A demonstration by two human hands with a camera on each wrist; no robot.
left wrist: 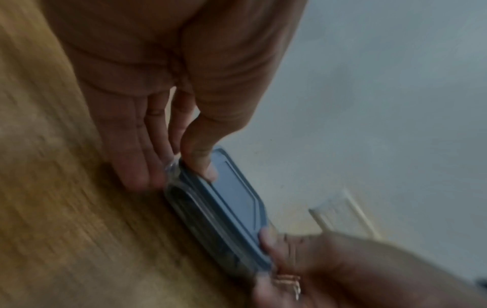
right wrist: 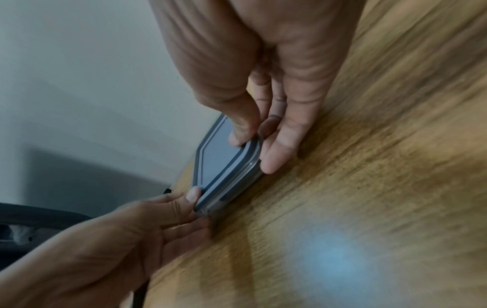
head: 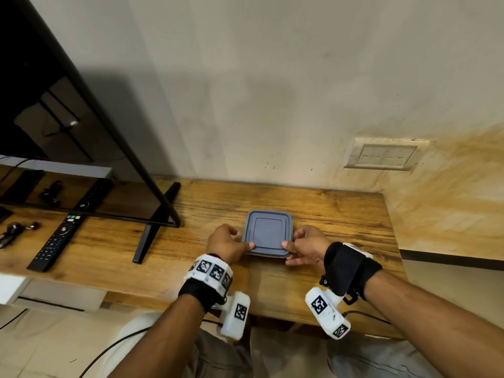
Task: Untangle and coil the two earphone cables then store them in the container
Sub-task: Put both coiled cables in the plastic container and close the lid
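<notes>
A shallow square clear-plastic container (head: 268,253) with a blue-grey lid (head: 268,231) sits on the wooden desk (head: 341,214), near its front edge. The left hand (head: 227,242) pinches the near-left corner — thumb (left wrist: 199,160) on the lid, fingers (left wrist: 137,166) against the clear wall. The right hand (head: 306,248) pinches the near-right corner likewise. The contents cannot be made out. At left: a black television screen (head: 54,132) on its stand and a black remote control (head: 56,241).
</notes>
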